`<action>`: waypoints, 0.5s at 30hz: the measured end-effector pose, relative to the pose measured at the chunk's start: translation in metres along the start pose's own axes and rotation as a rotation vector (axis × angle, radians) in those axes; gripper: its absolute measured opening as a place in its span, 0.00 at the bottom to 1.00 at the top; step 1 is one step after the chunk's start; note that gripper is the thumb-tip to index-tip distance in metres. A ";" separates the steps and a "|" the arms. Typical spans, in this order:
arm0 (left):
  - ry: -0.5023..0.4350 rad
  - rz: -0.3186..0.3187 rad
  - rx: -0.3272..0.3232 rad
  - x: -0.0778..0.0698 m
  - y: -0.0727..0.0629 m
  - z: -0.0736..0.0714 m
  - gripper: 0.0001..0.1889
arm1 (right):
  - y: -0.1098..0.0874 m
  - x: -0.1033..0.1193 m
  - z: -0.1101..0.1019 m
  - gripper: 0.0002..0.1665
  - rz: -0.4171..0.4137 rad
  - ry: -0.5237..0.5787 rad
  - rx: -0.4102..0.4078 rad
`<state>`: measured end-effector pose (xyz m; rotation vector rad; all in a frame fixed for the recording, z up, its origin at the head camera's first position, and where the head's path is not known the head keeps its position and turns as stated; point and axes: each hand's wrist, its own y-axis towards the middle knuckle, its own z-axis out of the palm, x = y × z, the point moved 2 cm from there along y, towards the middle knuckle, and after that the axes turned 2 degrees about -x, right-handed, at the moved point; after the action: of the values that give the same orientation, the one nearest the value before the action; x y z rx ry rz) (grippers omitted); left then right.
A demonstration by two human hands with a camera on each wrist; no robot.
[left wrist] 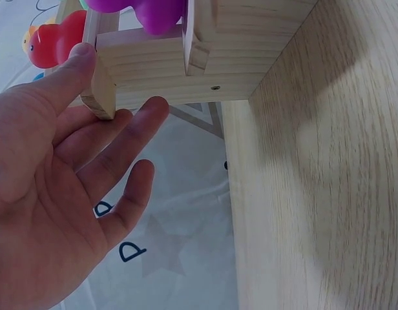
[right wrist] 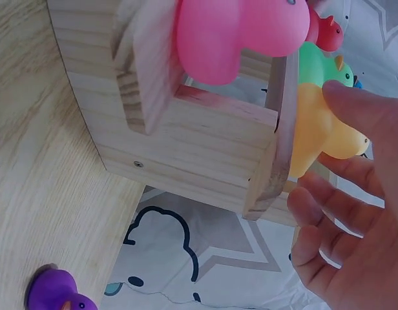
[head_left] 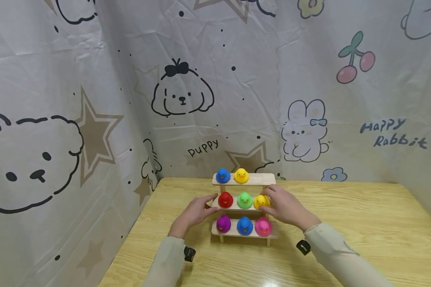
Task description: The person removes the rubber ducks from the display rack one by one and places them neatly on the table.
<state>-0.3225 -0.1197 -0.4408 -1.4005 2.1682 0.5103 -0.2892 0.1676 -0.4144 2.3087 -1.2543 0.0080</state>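
Observation:
A small three-tier wooden display rack stands on the table, with rubber ducks along its tiers. My left hand grips the left end of the middle shelf, thumb on its front edge and fingers behind, beside the red duck. At the other end of that shelf, my right hand pinches a yellow duck between thumb and fingers. The green duck sits between the red and yellow ones. Below are a purple duck, a blue duck and a pink duck.
On the top shelf are another blue duck and another yellow duck, both toward its left. In the right wrist view a purple duck lies on the wood-grain table. A printed cloth hangs behind the table.

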 end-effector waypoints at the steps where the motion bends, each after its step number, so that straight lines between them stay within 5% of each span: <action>1: -0.001 -0.003 0.002 0.000 0.000 0.001 0.31 | -0.001 0.000 0.000 0.21 0.001 0.000 -0.001; 15: 0.003 -0.013 0.000 0.003 0.001 0.003 0.32 | -0.018 -0.012 -0.010 0.18 0.003 0.032 -0.045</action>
<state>-0.3238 -0.1198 -0.4444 -1.4152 2.1604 0.5032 -0.2797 0.1889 -0.4160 2.2595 -1.2305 0.0172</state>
